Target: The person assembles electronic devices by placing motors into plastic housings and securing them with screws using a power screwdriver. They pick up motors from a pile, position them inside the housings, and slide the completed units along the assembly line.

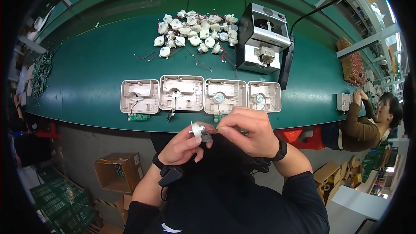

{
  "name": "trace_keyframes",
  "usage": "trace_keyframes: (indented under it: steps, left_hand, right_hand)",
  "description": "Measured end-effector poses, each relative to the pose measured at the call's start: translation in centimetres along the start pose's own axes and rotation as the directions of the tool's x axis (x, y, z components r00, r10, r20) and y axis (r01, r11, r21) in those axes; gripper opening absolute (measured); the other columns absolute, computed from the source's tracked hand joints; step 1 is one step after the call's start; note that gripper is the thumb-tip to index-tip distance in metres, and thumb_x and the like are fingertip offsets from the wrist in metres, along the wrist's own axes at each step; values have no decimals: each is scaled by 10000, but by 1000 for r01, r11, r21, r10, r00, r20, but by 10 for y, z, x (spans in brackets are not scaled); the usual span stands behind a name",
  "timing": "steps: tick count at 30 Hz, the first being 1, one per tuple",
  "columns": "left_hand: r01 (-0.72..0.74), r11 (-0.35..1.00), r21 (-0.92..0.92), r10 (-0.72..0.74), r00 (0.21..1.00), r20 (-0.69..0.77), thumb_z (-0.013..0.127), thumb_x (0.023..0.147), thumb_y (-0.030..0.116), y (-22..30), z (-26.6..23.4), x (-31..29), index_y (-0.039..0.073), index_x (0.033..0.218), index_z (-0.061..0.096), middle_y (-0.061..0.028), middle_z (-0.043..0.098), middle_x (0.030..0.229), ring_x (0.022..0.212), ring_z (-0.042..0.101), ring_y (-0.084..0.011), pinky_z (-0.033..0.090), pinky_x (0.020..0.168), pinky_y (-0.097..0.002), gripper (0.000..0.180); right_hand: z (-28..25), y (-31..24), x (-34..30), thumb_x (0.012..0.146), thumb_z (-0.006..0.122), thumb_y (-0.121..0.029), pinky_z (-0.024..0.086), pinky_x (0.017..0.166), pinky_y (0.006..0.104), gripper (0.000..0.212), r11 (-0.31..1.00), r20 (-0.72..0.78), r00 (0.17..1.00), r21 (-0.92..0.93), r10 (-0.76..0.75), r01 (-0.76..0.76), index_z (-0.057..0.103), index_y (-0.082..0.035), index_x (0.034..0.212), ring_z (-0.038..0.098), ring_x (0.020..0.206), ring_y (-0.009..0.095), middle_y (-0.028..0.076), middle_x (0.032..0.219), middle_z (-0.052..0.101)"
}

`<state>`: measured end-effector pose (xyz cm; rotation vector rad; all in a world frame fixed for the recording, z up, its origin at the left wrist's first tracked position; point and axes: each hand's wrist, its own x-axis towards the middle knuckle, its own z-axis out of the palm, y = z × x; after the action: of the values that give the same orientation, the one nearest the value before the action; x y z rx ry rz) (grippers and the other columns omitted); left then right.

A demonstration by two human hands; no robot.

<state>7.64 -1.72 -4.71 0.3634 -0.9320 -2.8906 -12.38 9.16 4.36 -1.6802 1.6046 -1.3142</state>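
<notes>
My left hand holds a small motor with a white plastic mount between thumb and fingers, just off the table's near edge. Close beside it, my right hand is closed in a pinch on what looks like the motor's thin wire; the fingers partly hide it. Ahead of my hands stand open beige plastic casings in a row: the far-left casing, a second casing, a third casing and a right-hand casing. Round silver motors sit in the two on the right.
Behind the casings lies a heap of white-mounted motors with red and black wires. A silver-and-black machine stands right of it. Green circuit boards hang at the casings' near side. A co-worker sits at the right.
</notes>
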Motion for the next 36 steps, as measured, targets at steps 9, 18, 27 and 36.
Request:
trace_keyframes:
  steps: [9, 18, 27, 36]
  left_hand:
    - [20, 936, -351, 28, 991, 129, 345, 1036, 519, -2, -6, -3, 21, 1052, 576, -84, 549, 985, 729, 538, -146, 374, 452, -192, 549]
    - [156, 985, -70, -165, 975, -148, 224, 1008, 641, 7, 12, -8, 52, 770, 557, -66, 519, 722, 485, 421, -114, 327, 436, -208, 718]
    - [71, 992, -102, -73, 997, -18, 220, 1019, 635, -2, -14, -32, 47, 837, 584, -71, 555, 734, 513, 457, -117, 359, 480, -212, 715]
    - [-17, 491, 871, 627, 701, -340, 651, 962, 239, 22, -11, -49, 7, 999, 599, -33, 604, 823, 623, 529, -112, 444, 611, -235, 241]
  right_hand:
    - [-4, 2, -1, 822, 739, -11, 485, 567, 312, 62, 990, 183, 974, -12, -135, 139, 703, -22, 871, 612, 643, 207, 67, 728, 644]
    - [16, -6, 5, 790, 800, -101, 518, 595, 349, 333, 983, 245, 969, -184, 16, 30, 665, -46, 1089, 643, 690, 237, 66, 824, 643]
    - [50, -1, 30, 774, 805, -131, 524, 624, 346, 381, 913, 266, 944, -302, -197, 275, 654, -53, 1116, 651, 734, 259, 84, 900, 641]
    - [67, 24, 83, 819, 745, -136, 535, 663, 392, 282, 799, 259, 963, -560, -80, 217, 654, -59, 1075, 654, 846, 287, 101, 977, 628]
